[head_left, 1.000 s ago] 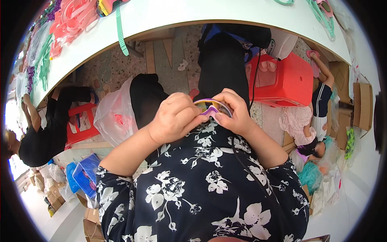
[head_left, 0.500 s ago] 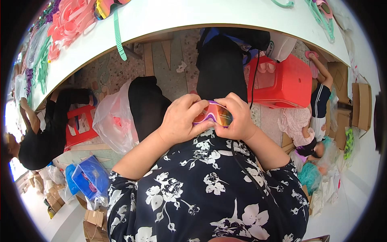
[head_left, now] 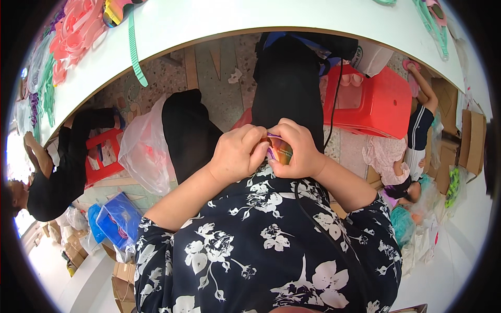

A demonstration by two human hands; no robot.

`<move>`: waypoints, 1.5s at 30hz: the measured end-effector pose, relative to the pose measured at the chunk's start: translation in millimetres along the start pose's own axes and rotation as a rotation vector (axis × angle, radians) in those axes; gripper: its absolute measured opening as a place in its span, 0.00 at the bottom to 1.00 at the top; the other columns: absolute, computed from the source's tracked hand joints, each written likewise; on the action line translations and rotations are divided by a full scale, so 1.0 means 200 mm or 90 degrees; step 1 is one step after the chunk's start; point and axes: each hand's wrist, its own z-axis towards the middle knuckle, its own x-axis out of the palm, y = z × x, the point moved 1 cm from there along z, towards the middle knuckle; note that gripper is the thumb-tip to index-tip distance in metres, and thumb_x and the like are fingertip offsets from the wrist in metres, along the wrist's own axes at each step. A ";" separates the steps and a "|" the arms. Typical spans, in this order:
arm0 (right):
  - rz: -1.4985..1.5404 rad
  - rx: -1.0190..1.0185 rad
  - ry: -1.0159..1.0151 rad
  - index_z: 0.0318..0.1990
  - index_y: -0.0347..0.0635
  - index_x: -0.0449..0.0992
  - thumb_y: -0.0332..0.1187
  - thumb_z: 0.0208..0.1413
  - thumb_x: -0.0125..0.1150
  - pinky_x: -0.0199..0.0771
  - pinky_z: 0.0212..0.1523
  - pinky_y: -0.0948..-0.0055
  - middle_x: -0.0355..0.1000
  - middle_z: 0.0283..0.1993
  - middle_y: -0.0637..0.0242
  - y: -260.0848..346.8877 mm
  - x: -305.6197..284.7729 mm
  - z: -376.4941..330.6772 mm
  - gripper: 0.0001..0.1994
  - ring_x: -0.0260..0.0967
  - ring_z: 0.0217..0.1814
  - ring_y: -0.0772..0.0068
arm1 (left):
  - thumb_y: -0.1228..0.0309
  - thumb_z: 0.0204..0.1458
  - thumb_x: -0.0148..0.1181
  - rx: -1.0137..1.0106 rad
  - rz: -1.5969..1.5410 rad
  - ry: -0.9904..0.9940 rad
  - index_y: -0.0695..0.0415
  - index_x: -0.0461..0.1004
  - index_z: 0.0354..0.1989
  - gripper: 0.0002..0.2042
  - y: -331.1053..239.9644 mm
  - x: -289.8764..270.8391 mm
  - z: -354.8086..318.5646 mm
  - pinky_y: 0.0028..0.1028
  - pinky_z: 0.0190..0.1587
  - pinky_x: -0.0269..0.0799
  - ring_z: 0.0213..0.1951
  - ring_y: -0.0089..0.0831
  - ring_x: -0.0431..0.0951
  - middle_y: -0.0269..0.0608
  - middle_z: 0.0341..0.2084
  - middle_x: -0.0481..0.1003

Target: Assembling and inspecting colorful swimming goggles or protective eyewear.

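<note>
Because the left hand (head_left: 235,155) and right hand (head_left: 304,152) pinch purple-edged goggles (head_left: 282,151) in their grip, both ends are hidden.

On the left part of the worktop (head_left: 261,13) lay heaped straps (head_left: 78,36); one single strap (head_left: 136,52) overhung its near edge. On its right end lay a looped strap (head_left: 432,26). On the worktop's near side, goggles (head_left: 283,153) sat between both hands' grips, a plastic bag (head_left: 143,151) stood leftward, a stool (head_left: 391,101) rightward.
</note>
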 end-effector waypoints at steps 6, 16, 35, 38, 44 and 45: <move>0.012 0.023 -0.014 0.39 0.39 0.75 0.36 0.34 0.71 0.71 0.31 0.64 0.68 0.31 0.59 -0.03 -0.02 0.04 0.22 0.70 0.31 0.55 | 0.67 0.54 0.62 -0.052 -0.008 0.016 0.59 0.73 0.41 0.11 0.03 0.00 0.04 0.38 0.34 0.76 0.31 0.45 0.80 0.45 0.29 0.76; 0.051 0.178 0.105 0.54 0.36 0.75 0.41 0.44 0.76 0.69 0.47 0.70 0.71 0.39 0.64 0.10 -0.14 -0.07 0.29 0.69 0.42 0.66 | 0.59 0.50 0.72 -0.154 -0.204 0.269 0.65 0.65 0.63 0.35 -0.01 -0.23 -0.04 0.36 0.55 0.72 0.52 0.44 0.76 0.55 0.50 0.74; 0.217 0.218 -0.050 0.62 0.34 0.69 0.36 0.49 0.73 0.71 0.58 0.70 0.73 0.56 0.54 0.16 0.01 -0.22 0.33 0.73 0.57 0.66 | 0.67 0.47 0.70 -0.114 -0.133 0.045 0.64 0.67 0.59 0.31 -0.16 -0.13 -0.16 0.36 0.47 0.75 0.45 0.47 0.79 0.53 0.42 0.75; 0.092 0.139 -0.089 0.60 0.34 0.70 0.36 0.45 0.74 0.73 0.55 0.68 0.74 0.54 0.52 0.15 0.00 -0.21 0.33 0.75 0.54 0.61 | 0.66 0.44 0.70 -0.037 -0.064 0.007 0.64 0.67 0.59 0.32 -0.19 -0.13 -0.13 0.38 0.45 0.77 0.43 0.49 0.79 0.55 0.44 0.75; 0.073 0.119 -0.108 0.59 0.34 0.71 0.36 0.43 0.74 0.75 0.53 0.66 0.75 0.51 0.52 0.15 -0.02 -0.17 0.33 0.77 0.51 0.57 | 0.64 0.45 0.71 -0.037 -0.010 0.023 0.64 0.66 0.60 0.33 -0.17 -0.12 -0.10 0.41 0.50 0.76 0.48 0.52 0.78 0.57 0.49 0.74; 0.055 0.109 -0.098 0.59 0.33 0.71 0.36 0.43 0.74 0.75 0.53 0.66 0.75 0.52 0.52 0.14 -0.02 -0.17 0.33 0.77 0.52 0.57 | 0.64 0.45 0.71 -0.045 -0.005 0.030 0.64 0.66 0.60 0.34 -0.16 -0.12 -0.10 0.41 0.51 0.75 0.49 0.52 0.77 0.57 0.49 0.74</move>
